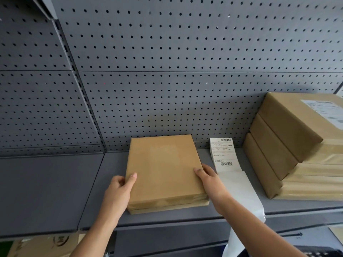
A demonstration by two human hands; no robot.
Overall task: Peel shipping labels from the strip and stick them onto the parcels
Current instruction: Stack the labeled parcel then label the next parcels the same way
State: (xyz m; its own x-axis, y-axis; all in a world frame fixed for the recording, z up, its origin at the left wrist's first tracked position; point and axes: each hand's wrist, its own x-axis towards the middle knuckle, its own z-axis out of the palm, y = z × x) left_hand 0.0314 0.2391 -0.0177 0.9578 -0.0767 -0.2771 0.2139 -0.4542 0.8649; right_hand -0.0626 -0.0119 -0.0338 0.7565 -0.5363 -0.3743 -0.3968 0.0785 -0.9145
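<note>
Cardboard parcel between both hands

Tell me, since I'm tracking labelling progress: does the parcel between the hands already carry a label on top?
No: the parcel gripped by the left hand and right hand shows bare brown paper on top.

Brown parcel; white label strip, black barcodes; grey pegboard, dark dotted holes.

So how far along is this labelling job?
Done: the top parcel of the stack at right already wears a label. In hand: the left hand and right hand grip a flat brown parcel on the shelf, its top bare. Left: peel the printed label from the strip and stick it on.
</note>
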